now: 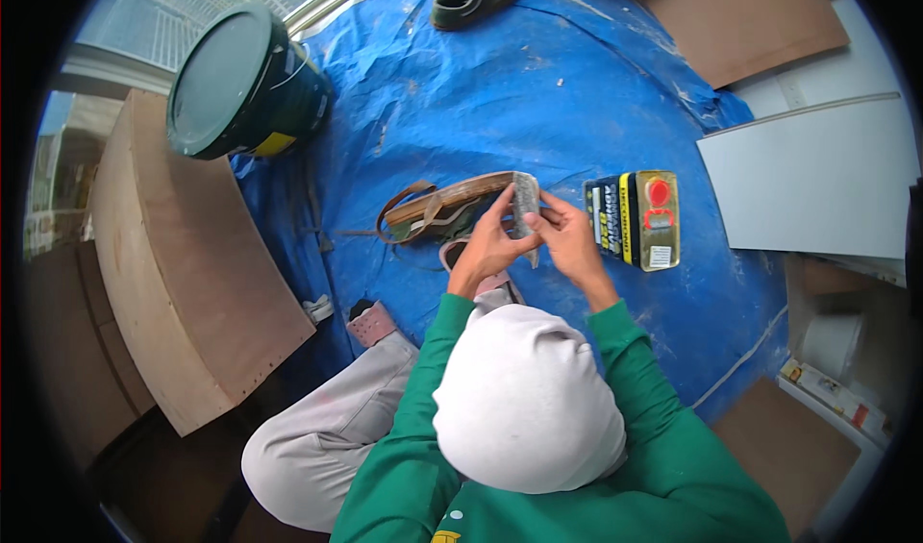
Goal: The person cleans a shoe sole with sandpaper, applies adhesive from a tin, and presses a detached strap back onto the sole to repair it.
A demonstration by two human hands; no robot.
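Both my hands are raised together in front of me on a narrow grey speckled piece (526, 202) with a rough-looking face. My left hand (492, 245) grips its left side, and my right hand (567, 240) presses it from the right, thumbs close together. Just left lies a long brown piece (461, 193) with a strap looped at its far left end; I cannot tell whether it joins the grey piece. Under it shows a dark green shoe (447, 222) with a pale stripe. Right of my hands, a rectangular adhesive tin (658, 221) has a red cap.
A creased blue tarp (548, 91) covers the floor. A lidded dark green bucket (231, 82) stands at the far left, a wooden panel box (212, 264) below it. Another green shoe (476, 0) lies at the back. White boards (817, 178) and brown sheets (735, 19) line the right.
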